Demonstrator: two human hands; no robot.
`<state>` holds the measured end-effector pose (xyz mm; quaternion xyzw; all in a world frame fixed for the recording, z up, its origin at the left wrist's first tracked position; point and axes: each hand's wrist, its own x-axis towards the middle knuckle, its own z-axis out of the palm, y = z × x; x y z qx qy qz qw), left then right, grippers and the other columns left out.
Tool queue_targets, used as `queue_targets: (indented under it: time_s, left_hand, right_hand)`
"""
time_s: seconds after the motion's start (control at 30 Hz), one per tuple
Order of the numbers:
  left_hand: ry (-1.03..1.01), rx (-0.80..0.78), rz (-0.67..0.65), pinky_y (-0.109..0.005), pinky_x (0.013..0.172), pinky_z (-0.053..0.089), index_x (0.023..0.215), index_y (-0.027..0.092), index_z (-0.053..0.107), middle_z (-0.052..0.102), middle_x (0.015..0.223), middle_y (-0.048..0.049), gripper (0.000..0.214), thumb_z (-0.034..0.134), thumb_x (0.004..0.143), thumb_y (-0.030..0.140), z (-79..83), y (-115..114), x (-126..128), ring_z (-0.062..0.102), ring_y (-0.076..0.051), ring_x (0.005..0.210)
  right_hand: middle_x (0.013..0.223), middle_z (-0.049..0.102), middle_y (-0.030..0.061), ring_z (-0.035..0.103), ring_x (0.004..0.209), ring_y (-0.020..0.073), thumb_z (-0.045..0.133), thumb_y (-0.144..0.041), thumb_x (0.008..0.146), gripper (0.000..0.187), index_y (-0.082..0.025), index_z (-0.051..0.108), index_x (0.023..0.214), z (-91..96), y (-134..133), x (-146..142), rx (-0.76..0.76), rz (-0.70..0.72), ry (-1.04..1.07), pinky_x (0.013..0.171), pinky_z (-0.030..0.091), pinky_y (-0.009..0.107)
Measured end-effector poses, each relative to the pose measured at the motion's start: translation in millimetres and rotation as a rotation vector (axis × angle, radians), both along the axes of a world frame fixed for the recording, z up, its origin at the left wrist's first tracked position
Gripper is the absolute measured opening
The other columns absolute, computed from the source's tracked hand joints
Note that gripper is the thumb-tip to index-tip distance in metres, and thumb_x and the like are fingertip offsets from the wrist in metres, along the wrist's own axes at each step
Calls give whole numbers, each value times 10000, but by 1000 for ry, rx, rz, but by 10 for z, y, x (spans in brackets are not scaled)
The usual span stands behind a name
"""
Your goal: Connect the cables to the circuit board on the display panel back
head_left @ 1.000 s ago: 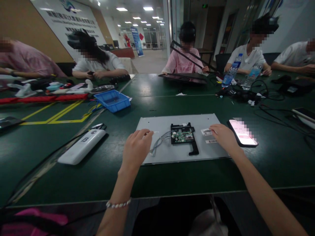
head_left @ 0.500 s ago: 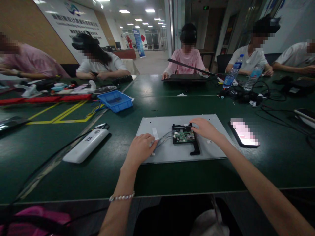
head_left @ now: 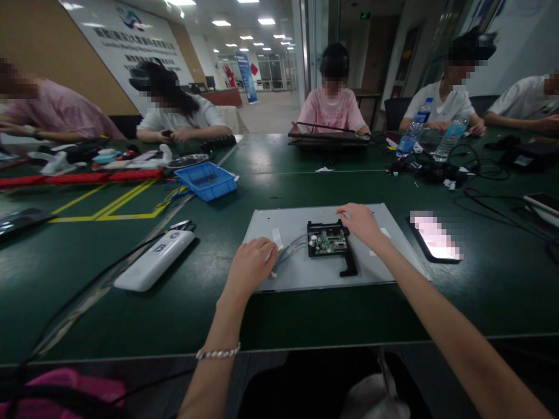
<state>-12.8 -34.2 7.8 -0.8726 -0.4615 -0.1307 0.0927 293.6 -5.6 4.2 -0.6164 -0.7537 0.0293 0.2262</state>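
A circuit board (head_left: 329, 242) sits in a black plastic frame (head_left: 348, 265) on a flat pale grey panel (head_left: 292, 279). Thin grey cables (head_left: 293, 249) run from the board's left side to my left hand (head_left: 252, 263). The fingers of that hand are curled down at the cable end, closed around it; the tips are partly hidden. At the frame's upper right corner is my right hand (head_left: 361, 224), its thumb and forefinger slightly apart with nothing visible between them. White tape strips (head_left: 277, 237) lie on the panel.
A white power bank (head_left: 155, 262) with a cable lies left of the panel, a lit phone (head_left: 437, 238) to its right. Further back are a blue plastic basket (head_left: 207, 181), water bottles (head_left: 414, 128) and tangled black cables (head_left: 430, 171). Several people sit across the green table (head_left: 279, 323).
My right hand's fingertips have lifted slightly from the frame's corner and spread. My left hand stays by the cables. Across the table, a person's dark strip has lowered onto the dark panel there.
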Motion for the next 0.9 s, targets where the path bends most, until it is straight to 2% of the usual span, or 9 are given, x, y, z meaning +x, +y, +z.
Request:
queue_targets:
  time_s: [0.1,0.2,0.37,0.53,0.63,0.7,0.8,0.9]
  left_hand:
    - [-8,5,0,-350,752,417,899,183,631,648,948,-73,262,387,927,274,0,2,1,589,-221,895]
    - [-24,-2,-10,-360,768,420,912,190,630,647,954,-68,255,388,926,269,13,0,22,587,-223,901]
    - [-86,-14,-27,-377,813,434,936,192,626,642,984,-66,227,405,918,245,83,-38,118,584,-224,919]
    - [-223,-22,-99,-378,866,448,1002,189,612,625,1031,-70,219,417,915,236,298,-75,329,575,-217,969]
    - [-308,-53,-162,-375,904,443,1057,191,589,607,1063,-62,229,418,920,257,443,20,532,562,-208,1004]
    - [-329,-104,-235,-362,936,430,1140,199,544,579,1132,-58,263,419,924,283,483,141,682,545,-198,1052]
    - [-298,-182,-330,-356,1003,383,1284,198,427,501,1268,-74,403,452,909,343,409,334,867,484,-206,1164]
    - [-234,-261,-354,-379,1063,313,1375,187,304,385,1394,-105,590,481,878,452,223,449,940,376,-240,1279]
  right_hand:
    - [1041,669,98,599,969,225,446,-201,888,260,-181,670,1019,-41,-78,209,32,-90,-100,840,436,325]
    - [1020,675,114,594,991,231,436,-168,877,273,-167,681,999,-160,-179,392,-5,-107,-164,862,423,325]
    - [1073,662,94,589,1013,200,406,-138,869,319,-159,656,1067,-355,-227,561,-30,-76,-81,892,424,305]
    - [1109,653,88,582,1038,209,423,-183,870,308,-162,647,1080,-374,-184,689,10,-97,3,927,420,334]
    - [1106,650,93,575,1041,224,462,-246,871,285,-169,648,1073,-374,-199,740,30,-66,-5,919,428,357]
    - [1101,649,91,572,1039,227,483,-274,869,277,-177,648,1070,-381,-211,746,39,-32,-14,903,436,362]
    - [1096,650,83,578,1021,225,504,-294,866,278,-196,639,1088,-396,-212,724,25,22,-31,867,453,361]
    - [1114,646,84,575,1031,224,499,-282,875,283,-206,625,1118,-407,-195,687,21,51,-59,858,455,356]
